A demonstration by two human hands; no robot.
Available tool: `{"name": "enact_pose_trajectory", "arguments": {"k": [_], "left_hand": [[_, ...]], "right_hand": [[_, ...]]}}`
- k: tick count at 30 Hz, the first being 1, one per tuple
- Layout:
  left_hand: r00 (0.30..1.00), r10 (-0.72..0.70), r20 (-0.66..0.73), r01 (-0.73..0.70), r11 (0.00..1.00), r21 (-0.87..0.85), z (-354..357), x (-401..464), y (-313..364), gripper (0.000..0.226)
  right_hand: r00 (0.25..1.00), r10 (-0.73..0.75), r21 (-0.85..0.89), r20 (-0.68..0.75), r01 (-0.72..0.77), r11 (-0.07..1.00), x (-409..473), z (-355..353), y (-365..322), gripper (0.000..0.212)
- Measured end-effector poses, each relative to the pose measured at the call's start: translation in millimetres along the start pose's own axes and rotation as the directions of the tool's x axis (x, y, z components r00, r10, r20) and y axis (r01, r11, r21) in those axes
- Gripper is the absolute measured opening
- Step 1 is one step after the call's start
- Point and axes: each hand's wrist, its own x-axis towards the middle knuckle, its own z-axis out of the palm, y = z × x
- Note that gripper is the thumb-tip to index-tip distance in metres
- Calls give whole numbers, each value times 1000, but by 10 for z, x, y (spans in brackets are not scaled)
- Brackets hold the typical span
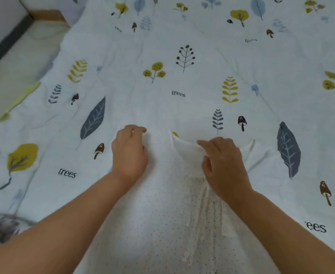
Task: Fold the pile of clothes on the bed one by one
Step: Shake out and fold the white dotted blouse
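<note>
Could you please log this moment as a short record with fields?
garment: white dotted garment spread flat on the bed sheet
left hand: left hand grips the garment's far left edge, fingers curled
right hand: right hand pinches a lifted white flap
sheet: leaf, tree and mushroom print
fold: not yet made

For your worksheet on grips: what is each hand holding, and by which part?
Both hold the white dotted garment at its top edge: left hand grips the left corner, right hand pinches the folded-over flap.
</note>
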Motion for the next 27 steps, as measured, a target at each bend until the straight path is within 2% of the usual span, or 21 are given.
{"name": "enact_pose_trajectory", "arguments": {"k": [2, 4, 7, 9, 12, 13, 15, 17, 19, 20, 22, 23, 24, 25, 26, 27], "left_hand": [[994, -101, 53, 95, 991, 95, -79, 56, -237, 63], [973, -157, 168, 127, 976, 177, -119, 133, -460, 68], [951, -120, 284, 48, 967, 248, -141, 259, -659, 44], [964, -45, 263, -15, 974, 224, -169, 300, -709, 29], [955, 39, 294, -73, 992, 106, -271, 259, -694, 18], [952, 65, 298, -103, 988, 115, -311, 226, -678, 22], [953, 101, 286, -164, 965, 204, -366, 157, -656, 39], [959, 101, 266, -172, 950, 260, -419, 106, -608, 41], [961, 96, 259, -154, 965, 213, -461, 63, -504, 40], [955, 94, 280, -144, 976, 164, -480, 43, -435, 38], [906, 110, 409, -119, 993, -4, -493, -13, -285, 31], [851, 125, 510, -73, 990, -121, -491, -54, -210, 25], [779, 141, 610, -1, 975, -224, -486, -95, -143, 21], [719, 156, 677, 64, 956, -288, -473, -127, -96, 20], [702, 156, 695, 94, 947, -307, -446, -151, -78, 22], [735, 130, 665, 93, 953, -289, -419, -159, -79, 26]], "right_hand": [[991, -35, 0, 128, 35, 999, 173, 92, -221, 40], [954, -63, -19, 294, 72, 997, 344, 244, -419, 46], [859, -54, -67, 510, 102, 993, 600, 456, -645, 49], [815, -14, -16, 580, 29, 999, 735, 580, -765, 55], [796, 26, 152, 605, -147, 977, 862, 663, -921, 73], [784, 51, 198, 619, -218, 956, 888, 667, -956, 72], [777, 112, 263, 620, -341, 903, 930, 663, -1018, 51], [790, 120, 194, 601, -290, 937, 957, 605, -1020, 29], [752, 167, 288, 638, -434, 854, 954, 515, -990, 38], [717, 200, 351, 668, -541, 765, 948, 493, -956, 33], [653, 202, 396, 730, -645, 654, 928, 450, -883, 11], [633, 185, 404, 751, -663, 630, 916, 446, -832, 27], [641, 170, 410, 749, -649, 641, 907, 444, -781, 44], [675, 157, 406, 720, -594, 694, 908, 444, -718, 55], [714, 158, 393, 682, -540, 744, 897, 447, -661, 62], [752, 165, 360, 638, -480, 800, 885, 464, -606, 66]]}}
